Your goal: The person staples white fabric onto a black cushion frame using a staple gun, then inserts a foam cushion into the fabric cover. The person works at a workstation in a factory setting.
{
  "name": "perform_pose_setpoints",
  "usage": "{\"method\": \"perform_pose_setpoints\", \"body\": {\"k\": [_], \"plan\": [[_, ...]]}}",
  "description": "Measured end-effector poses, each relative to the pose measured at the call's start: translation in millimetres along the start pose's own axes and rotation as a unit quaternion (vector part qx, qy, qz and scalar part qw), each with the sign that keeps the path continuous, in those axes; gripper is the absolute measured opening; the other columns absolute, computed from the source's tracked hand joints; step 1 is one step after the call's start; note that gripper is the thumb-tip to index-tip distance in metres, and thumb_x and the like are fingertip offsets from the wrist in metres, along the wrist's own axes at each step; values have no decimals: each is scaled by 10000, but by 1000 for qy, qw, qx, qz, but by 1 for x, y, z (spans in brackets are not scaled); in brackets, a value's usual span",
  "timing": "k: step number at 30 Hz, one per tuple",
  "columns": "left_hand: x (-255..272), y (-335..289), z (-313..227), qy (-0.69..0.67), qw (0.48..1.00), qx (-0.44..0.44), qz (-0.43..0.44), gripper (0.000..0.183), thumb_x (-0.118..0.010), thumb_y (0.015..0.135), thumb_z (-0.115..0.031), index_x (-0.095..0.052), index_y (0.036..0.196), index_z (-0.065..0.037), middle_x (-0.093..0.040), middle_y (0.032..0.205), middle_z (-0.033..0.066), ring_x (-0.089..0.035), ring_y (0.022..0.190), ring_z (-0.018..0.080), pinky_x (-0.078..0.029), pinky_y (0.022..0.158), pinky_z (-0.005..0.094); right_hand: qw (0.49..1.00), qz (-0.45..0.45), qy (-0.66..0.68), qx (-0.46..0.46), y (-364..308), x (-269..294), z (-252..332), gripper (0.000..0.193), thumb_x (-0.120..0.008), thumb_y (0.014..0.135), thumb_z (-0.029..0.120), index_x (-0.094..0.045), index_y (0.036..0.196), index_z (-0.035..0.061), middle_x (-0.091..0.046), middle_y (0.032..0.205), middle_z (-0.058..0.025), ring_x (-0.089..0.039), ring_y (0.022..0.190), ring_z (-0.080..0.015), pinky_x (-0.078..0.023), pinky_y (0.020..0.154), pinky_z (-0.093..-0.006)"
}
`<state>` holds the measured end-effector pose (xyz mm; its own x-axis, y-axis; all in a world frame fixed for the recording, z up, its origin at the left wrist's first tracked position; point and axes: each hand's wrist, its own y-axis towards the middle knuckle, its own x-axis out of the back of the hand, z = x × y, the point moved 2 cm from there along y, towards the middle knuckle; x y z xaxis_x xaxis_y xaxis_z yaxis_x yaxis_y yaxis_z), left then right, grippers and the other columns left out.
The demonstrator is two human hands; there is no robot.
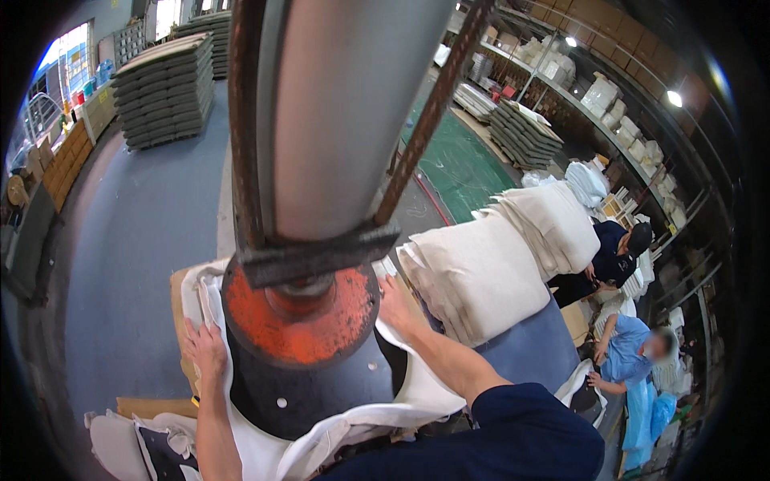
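Observation:
A round press plate (301,341) with worn orange paint bears down on a black board (321,394) with small holes. White padded fabric (429,389) wraps up around the board's rim, its edges loose and folded. At the left side my left hand (207,350) grips the fabric's edge, fingers curled over it. My right hand (395,303) is closed on the fabric at the far right of the plate, with part of its fingers hard to make out. A thick grey cylinder (337,104) with rusty rods rises from the plate and blocks the view behind it.
Stacks of folded cream fabric (481,268) lie on a blue-grey table (529,345) to the right. Two people work beyond it, one in a blue shirt (628,349). Grey cushion stacks (164,92) stand at the far left. More covered pieces (120,445) lie at lower left.

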<state>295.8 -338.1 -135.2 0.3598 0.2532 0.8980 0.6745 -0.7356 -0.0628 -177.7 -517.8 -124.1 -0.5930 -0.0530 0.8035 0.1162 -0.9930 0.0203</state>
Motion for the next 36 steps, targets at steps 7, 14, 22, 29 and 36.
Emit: {"method": "perform_pose_setpoints", "body": {"k": [7,14,22,29,36], "plan": [[-7,-3,-11,1,999,-36,-34,546,-421,1061,-421,-570,1439,-56,-177,1737,113,-218,1535,497,-158,1220,682,998,-49,-47,3,-11,0,-6,600,-538,1010,457,-539,1495,105,-361,1622,-266,-412,1457,-444,-370,1188,-495],[0,4,-12,11,998,-52,-44,547,-434,1058,-420,-587,1427,-46,-202,1726,114,-261,1517,469,-185,1223,655,992,-51,-108,-31,-27,3,18,574,-553,996,456,-573,1467,129,-392,1599,-252,-455,1397,-478,-396,1156,-533],[2,7,-20,37,994,-87,-54,546,-448,1044,-423,-618,1395,-41,-267,1699,126,-355,1447,450,-265,1181,622,989,-86,-110,-41,-37,1,9,573,-553,987,481,-572,1472,176,-396,1605,-227,-466,1394,-463,-423,1125,-566],[7,37,18,-118,980,-161,17,614,-575,1006,-398,-539,1478,-6,-284,1683,221,-271,1532,432,-219,1258,514,992,-52,-68,-90,-35,-3,15,615,-499,996,547,-526,1518,222,-299,1683,-157,-346,1508,-412,-337,1165,-649],[60,-71,73,-259,943,-117,175,514,-671,981,-161,-549,1442,31,-584,1438,191,-560,1342,286,-422,1135,370,993,-19,-45,-106,-44,4,-15,696,-530,975,600,-469,1558,224,-215,1707,-169,-311,1517,-451,-292,1181,-684]]}}
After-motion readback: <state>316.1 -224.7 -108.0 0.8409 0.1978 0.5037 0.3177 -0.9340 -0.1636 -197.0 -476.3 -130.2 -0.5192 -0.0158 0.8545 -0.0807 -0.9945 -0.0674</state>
